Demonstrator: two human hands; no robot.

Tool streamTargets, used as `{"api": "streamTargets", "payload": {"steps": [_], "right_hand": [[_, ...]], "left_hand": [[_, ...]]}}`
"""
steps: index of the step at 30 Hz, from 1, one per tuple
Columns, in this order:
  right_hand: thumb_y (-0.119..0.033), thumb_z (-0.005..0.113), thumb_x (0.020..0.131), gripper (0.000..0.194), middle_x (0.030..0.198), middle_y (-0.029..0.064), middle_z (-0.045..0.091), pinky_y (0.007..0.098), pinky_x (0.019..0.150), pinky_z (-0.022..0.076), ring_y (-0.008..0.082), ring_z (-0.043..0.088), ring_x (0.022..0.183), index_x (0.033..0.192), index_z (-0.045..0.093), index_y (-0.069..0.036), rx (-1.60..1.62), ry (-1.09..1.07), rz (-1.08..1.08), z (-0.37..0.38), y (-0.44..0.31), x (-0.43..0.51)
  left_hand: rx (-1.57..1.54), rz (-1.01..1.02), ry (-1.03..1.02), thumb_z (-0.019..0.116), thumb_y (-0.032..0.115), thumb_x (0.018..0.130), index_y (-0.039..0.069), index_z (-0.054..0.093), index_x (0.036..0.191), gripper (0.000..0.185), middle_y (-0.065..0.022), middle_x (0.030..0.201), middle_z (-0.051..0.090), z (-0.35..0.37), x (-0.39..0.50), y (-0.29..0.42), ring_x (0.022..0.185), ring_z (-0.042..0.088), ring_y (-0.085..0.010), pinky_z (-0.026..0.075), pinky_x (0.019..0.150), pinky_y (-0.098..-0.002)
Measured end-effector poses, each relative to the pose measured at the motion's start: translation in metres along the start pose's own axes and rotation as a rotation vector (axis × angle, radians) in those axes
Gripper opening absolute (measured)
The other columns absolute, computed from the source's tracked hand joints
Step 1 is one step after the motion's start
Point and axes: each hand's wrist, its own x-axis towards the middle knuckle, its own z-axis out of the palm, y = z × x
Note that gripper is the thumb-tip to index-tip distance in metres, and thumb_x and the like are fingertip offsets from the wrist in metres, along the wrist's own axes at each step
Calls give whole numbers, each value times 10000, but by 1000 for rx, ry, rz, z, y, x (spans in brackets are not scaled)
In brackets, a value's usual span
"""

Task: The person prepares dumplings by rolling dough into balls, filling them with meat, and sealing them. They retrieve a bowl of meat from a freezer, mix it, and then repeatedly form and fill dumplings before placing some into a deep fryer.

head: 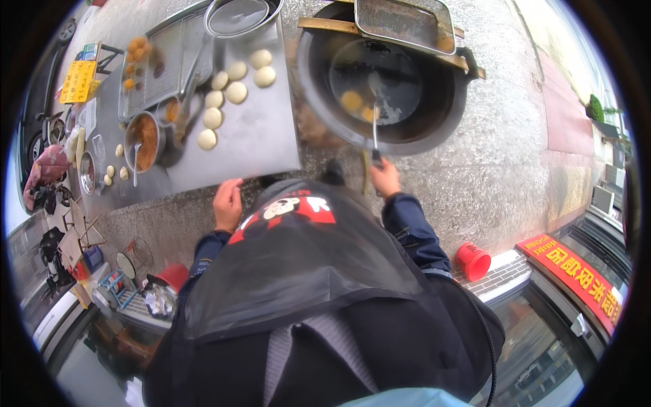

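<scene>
My right hand [386, 179] grips the black handle of a metal ladle or spatula [375, 124]. Its head dips into the dark liquid, probably oil, in a large wok [315, 107]. Two golden dough balls [351, 100] float left of the shaft, one touching or close to it. My left hand [228, 204] holds nothing and rests by the front edge of the steel table [254, 147], its fingers loosely extended. Several pale, flattened dough rounds [236, 93] lie on that table, in rough rows beyond my left hand.
A wire draining basket [405, 25] sits on wooden bars [328, 24] across the wok's far side. Left stand a rack tray [178, 38] with fried balls [137, 48], a bowl of brown filling [145, 140] with a spoon, and a steel basin [241, 33]. A red bucket [473, 261] is behind right.
</scene>
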Motion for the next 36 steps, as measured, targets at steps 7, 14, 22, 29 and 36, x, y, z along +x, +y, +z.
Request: {"api": "streamTargets", "payload": {"steps": [7, 14, 22, 29, 36], "right_hand": [[-94, 585, 825, 276, 654, 39, 560, 266, 481, 408, 112, 515, 519, 1088, 576, -12, 189, -151, 180, -12, -23, -8], [-37, 569, 852, 308, 619, -1, 500, 230, 443, 369, 88, 466, 493, 1156, 536, 0, 508, -226, 229, -45, -63, -58], [-67, 596, 836, 287, 633, -5, 522, 246, 460, 385, 82, 492, 507, 1112, 558, -2, 261, 15, 216, -54, -20, -54], [-81, 589, 834, 143, 592, 12, 511, 262, 436, 358, 101, 480, 477, 957, 553, -17, 283, 0, 289, -62, -4, -40], [-75, 579, 827, 85, 591, 20, 507, 256, 432, 366, 112, 470, 471, 889, 543, -31, 405, -58, 339, -58, -8, -23]], "left_hand": [[4, -62, 39, 512, -62, 837, -3, 641, 963, 189, -129, 943, 643, 7, -13, 15, 837, 631, -243, 497, 715, -297], [-37, -45, 16, 528, -35, 852, -2, 644, 966, 166, -131, 948, 647, 17, 0, 12, 842, 636, -251, 505, 732, -304], [-85, -53, -67, 538, -1, 878, 15, 636, 1028, 180, -94, 911, 651, 30, 11, 30, 786, 632, -176, 490, 618, -254], [-54, -3, -35, 523, -2, 892, 26, 631, 1038, 184, -47, 883, 644, 31, 5, 32, 665, 556, -94, 436, 565, -221], [-20, -2, -48, 512, -16, 888, 29, 638, 1027, 193, -46, 865, 645, 29, 1, 34, 668, 556, -91, 417, 552, -220]]}}
